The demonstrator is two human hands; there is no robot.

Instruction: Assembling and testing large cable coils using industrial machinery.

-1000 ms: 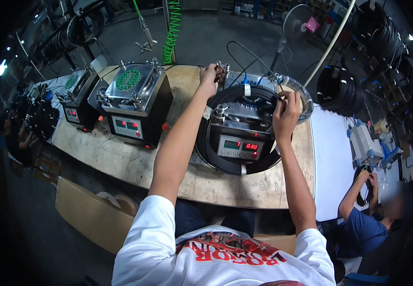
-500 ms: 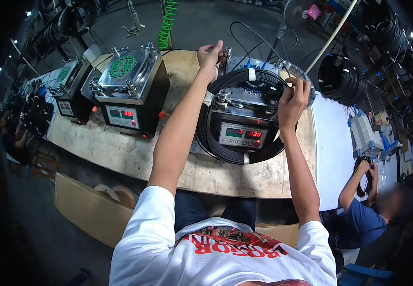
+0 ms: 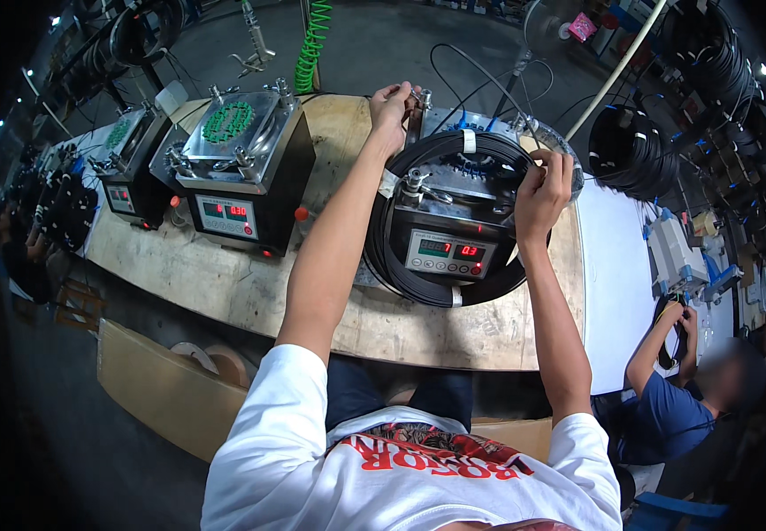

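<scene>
A black box-shaped machine with a lit red and green display stands in front of me. A coil of black cable, bound with white tape, hangs around its front. At the machine's far left corner, my left hand has its fingers curled on a metal clamp. My right hand is closed at the machine's right side, thumb and fingers pinching a thin dark cable. Several blue cable ends show along the machine's top. Part of the pinched cable is hidden by my fingers.
Two similar machines, one with a green-patterned top, stand to the left on the wooden table. A green spiral hose hangs behind. Black cable coils hang at the right, where a person works beside a white table.
My left fingers, raised and straighter before, are now curled at the clamp. My right hand stays in nearly the same place. The view has shifted slightly.
</scene>
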